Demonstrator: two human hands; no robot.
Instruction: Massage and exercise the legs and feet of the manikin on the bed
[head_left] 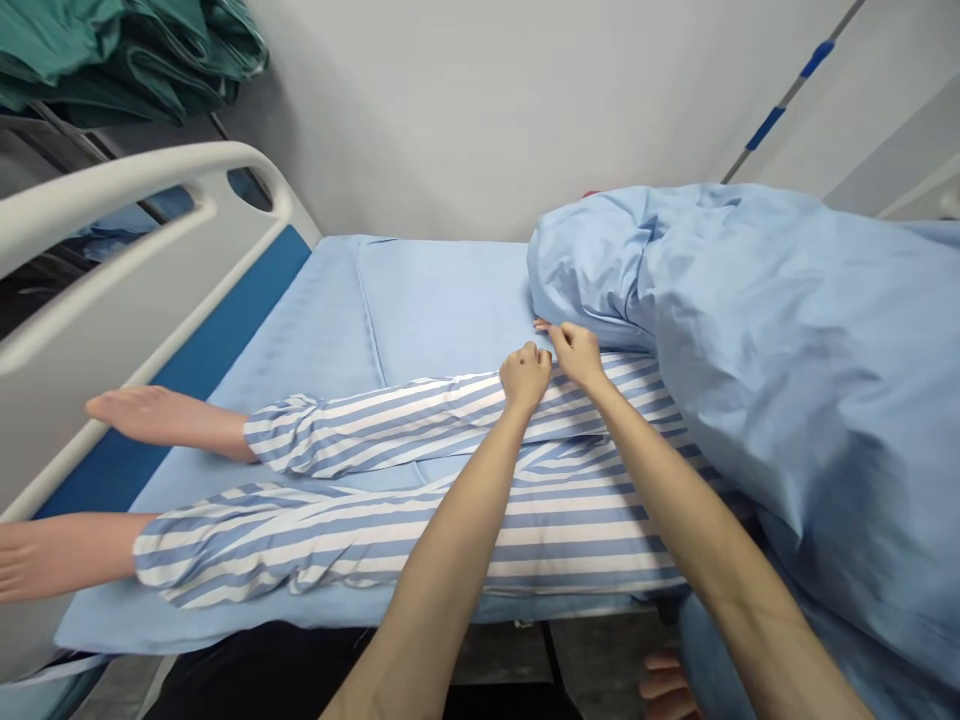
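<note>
Two legs in blue-and-white striped trousers [585, 540] lie stretched along the bed, bare feet to the left; they look like a manikin's. My left hand [526, 378] is closed in a fist over the far trouser leg, seemingly gripping its cloth. Just to its right, my right hand [576, 352] is also closed at the upper edge of that leg, beside the bunched light-blue quilt [810, 320]. The cloth inside both fists is mostly hidden. A few fingertips [541, 325] show past my right hand, by the quilt's edge.
A light-blue sheet [450, 290] covers the bed. The white and blue footboard [240, 270] stands at left, with green cloth [135, 60] piled behind it. A wall runs along the far side, and a pole [765, 125] leans there. More fingers [666, 688] hang below the near edge.
</note>
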